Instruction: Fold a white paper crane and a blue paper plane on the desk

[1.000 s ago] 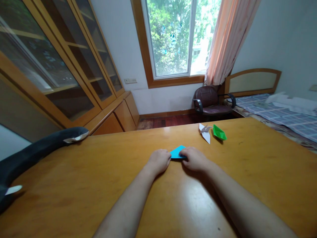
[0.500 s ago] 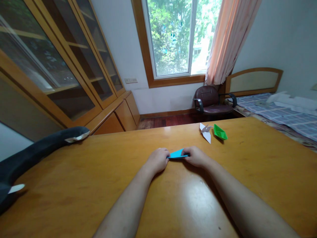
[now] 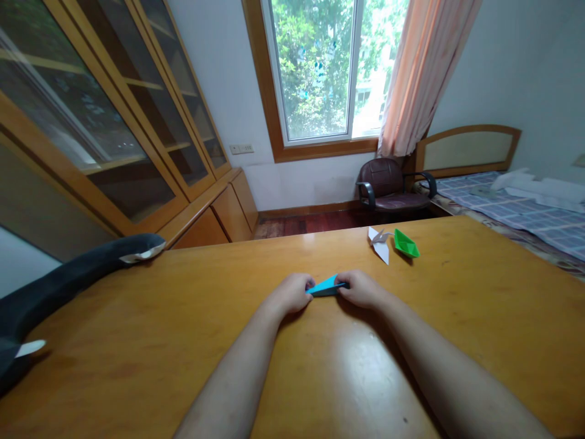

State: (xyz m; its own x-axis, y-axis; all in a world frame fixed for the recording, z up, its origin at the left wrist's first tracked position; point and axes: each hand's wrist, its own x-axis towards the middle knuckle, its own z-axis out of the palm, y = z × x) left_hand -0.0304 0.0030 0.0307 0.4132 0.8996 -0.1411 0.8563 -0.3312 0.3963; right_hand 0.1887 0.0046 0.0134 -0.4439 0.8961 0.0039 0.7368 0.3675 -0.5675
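A folded piece of blue paper (image 3: 325, 285) sits just above the middle of the wooden table (image 3: 137, 341), pinched from both ends. My left hand (image 3: 290, 294) grips its left tip and my right hand (image 3: 362, 288) grips its right end. The paper shows as a thin, flat wedge, its far point tilted up slightly. Farther back on the right lie a white paper crane (image 3: 380, 241) and a green paper boat (image 3: 405, 243), side by side and apart from my hands.
A dark plush toy (image 3: 68, 280) with white tips lies along the table's left edge. Glass-door wooden cabinets (image 3: 114, 116) stand at the left. A dark armchair (image 3: 388, 186) and a bed (image 3: 516, 201) are beyond the table, under a window (image 3: 320, 67).
The blue paper has gone from a broad triangle lying flat to a narrow folded wedge held between both hands. My hands have closed in slightly.
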